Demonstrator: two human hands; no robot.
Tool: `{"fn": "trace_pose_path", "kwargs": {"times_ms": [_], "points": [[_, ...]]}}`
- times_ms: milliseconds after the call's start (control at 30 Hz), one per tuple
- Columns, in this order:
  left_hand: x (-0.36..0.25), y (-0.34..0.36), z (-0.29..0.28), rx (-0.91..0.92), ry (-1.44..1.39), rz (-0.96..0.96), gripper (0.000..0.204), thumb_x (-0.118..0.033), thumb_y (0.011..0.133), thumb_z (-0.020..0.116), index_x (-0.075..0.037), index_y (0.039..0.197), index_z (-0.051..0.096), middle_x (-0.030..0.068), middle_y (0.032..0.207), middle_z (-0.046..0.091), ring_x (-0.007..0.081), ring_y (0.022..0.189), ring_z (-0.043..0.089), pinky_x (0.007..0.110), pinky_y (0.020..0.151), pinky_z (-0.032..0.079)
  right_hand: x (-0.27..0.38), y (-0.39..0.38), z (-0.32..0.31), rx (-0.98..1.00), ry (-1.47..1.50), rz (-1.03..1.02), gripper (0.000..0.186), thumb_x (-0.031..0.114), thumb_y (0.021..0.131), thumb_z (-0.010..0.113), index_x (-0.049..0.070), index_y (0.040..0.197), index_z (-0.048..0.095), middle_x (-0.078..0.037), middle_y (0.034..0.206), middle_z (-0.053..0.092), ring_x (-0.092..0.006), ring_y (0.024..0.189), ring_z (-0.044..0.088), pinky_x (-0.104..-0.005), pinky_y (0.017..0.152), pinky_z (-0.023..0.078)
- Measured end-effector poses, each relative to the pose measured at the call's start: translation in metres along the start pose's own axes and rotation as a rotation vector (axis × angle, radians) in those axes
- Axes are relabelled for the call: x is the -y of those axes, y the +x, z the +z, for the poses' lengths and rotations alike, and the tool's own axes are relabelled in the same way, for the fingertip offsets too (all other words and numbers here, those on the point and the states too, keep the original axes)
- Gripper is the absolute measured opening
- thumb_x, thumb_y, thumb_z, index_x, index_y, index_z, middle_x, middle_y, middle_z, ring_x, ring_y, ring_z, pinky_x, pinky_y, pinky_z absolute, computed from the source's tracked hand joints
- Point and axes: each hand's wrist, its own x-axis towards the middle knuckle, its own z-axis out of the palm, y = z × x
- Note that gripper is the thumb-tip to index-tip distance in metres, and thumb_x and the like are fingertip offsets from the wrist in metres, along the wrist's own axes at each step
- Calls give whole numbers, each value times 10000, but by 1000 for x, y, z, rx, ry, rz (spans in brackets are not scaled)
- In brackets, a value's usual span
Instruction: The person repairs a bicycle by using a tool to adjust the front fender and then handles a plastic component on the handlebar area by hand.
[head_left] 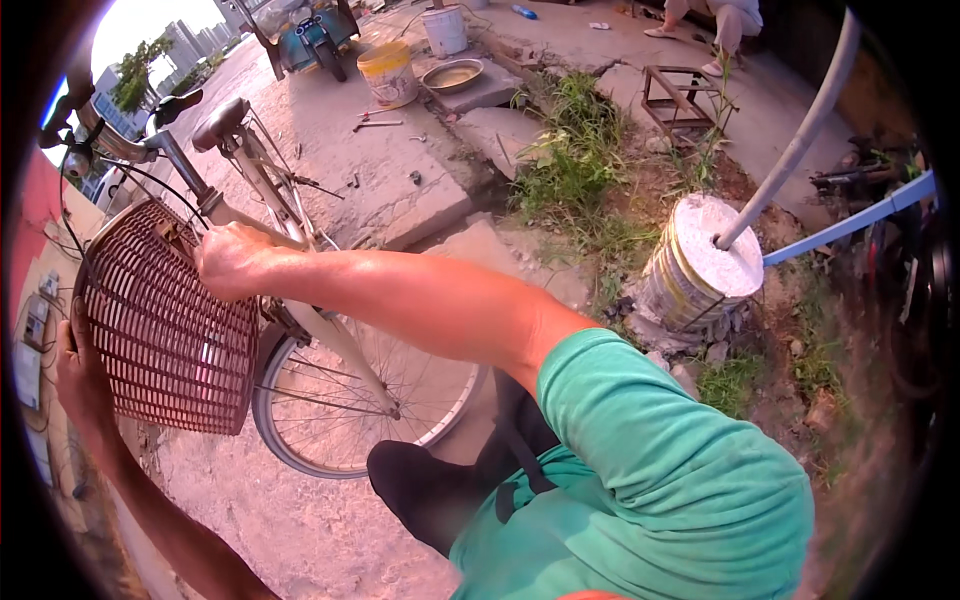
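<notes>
A brown woven basket sits at the front of a bicycle, below its handlebar. My left hand grips the basket's outer left side. My right hand is closed at the basket's upper rear edge, beside the head tube; what its fingers hold is hidden. The pale fork runs down to the front wheel, whose spokes show under my right forearm. Behind the handlebar stands the brown saddle.
A white concrete-filled bucket holds a pole at the right, beside weeds. Behind are tools, a yellow-white bucket, a basin, a metal frame, a cargo tricycle and another person.
</notes>
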Motion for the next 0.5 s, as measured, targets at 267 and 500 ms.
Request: {"fn": "trace_pose_path", "kwargs": {"times_ms": [267,500], "points": [[-39,-4,-31,156,-6,-97,680,-685,1043,384,-76,1166,661,219,848,682,468,835,665,552,745,471,-21,-3,-2,20,22,-24,431,272,1018,450,-57,1038,727,-306,1112,714,-413,1108,693,-496,978,540],[-31,-4,-19,-12,21,-28,736,-740,1018,373,-84,1157,676,184,807,698,419,794,686,542,737,483,-8,5,0,46,-41,-31,387,245,1012,476,-39,1048,737,-272,1104,734,-404,1052,724,-486,923,578]]}}
